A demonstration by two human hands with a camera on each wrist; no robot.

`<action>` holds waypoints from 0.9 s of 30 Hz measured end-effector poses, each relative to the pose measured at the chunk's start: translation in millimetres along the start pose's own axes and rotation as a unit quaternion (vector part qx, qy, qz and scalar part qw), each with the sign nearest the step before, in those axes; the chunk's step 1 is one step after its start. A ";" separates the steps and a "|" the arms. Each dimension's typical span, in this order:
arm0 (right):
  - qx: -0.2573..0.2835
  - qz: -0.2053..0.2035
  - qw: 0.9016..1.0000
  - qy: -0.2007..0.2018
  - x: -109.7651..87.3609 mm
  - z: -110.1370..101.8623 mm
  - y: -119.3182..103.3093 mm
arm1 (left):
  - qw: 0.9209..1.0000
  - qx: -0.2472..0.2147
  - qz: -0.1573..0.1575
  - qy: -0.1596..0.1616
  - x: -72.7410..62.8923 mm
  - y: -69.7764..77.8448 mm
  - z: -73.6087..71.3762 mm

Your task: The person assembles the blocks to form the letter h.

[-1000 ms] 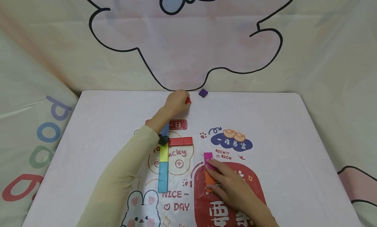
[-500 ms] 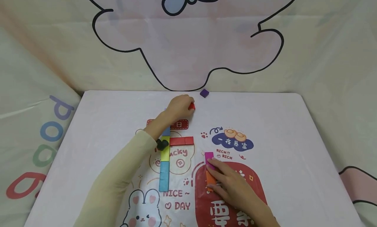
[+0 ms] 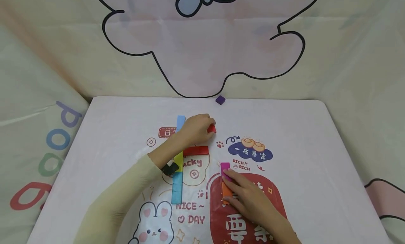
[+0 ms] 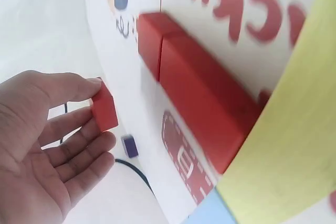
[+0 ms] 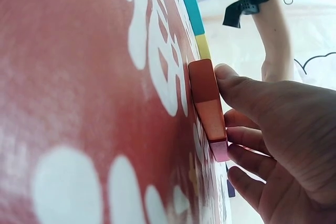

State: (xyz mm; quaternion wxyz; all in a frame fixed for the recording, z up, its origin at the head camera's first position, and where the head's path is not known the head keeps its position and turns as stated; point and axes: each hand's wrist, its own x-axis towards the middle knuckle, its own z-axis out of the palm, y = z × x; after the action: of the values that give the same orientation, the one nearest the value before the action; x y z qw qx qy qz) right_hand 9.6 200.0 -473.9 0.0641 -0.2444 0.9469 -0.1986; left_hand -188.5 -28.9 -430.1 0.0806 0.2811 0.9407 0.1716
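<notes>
My left hand (image 3: 198, 127) pinches a small red block (image 4: 105, 106) between thumb and index finger, held out beyond the red row in the left wrist view. That row is a longer red block (image 4: 202, 95) with a short red block (image 4: 157, 38) at its end. It juts rightward from a column of light blue (image 3: 180, 121), yellow (image 3: 179, 162) and teal (image 3: 177, 187) blocks. My right hand (image 3: 246, 196) rests against a magenta block (image 3: 225, 166) and an orange block (image 5: 210, 111) lined up end to end, thumb at the orange one's near end.
A purple block (image 3: 220, 100) lies at the table's far edge. The white table (image 3: 316, 159) carries flat printed pictures and lettering. Fabric walls (image 3: 354, 78) stand at the back and both sides. A black wrist camera (image 3: 170, 169) sits on the left wrist.
The left hand has come nearer and slightly right from the far edge with the red block, uncovering the light blue block's far end. The right hand stays at the orange and magenta blocks.
</notes>
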 end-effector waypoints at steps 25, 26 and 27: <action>-0.010 -0.007 1.000 0.007 -0.1 -0.2 -1.9 | 0.999 -0.008 0.043 -0.024 -36.3 19.6 29.9; -0.010 -0.006 1.000 0.007 0.0 -0.2 -2.0 | 0.999 -0.008 0.044 -0.025 -37.2 19.3 30.5; -0.010 -0.005 1.000 0.006 -0.1 -0.1 -2.0 | 0.999 -0.006 0.045 -0.027 -37.9 19.0 31.3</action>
State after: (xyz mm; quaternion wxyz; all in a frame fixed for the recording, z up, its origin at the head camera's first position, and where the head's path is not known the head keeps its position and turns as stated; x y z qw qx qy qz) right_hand 10.5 198.5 -473.0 0.0548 -0.2488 0.9480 -0.1908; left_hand -139.9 -26.4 -450.1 0.0995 0.3269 0.9238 0.1727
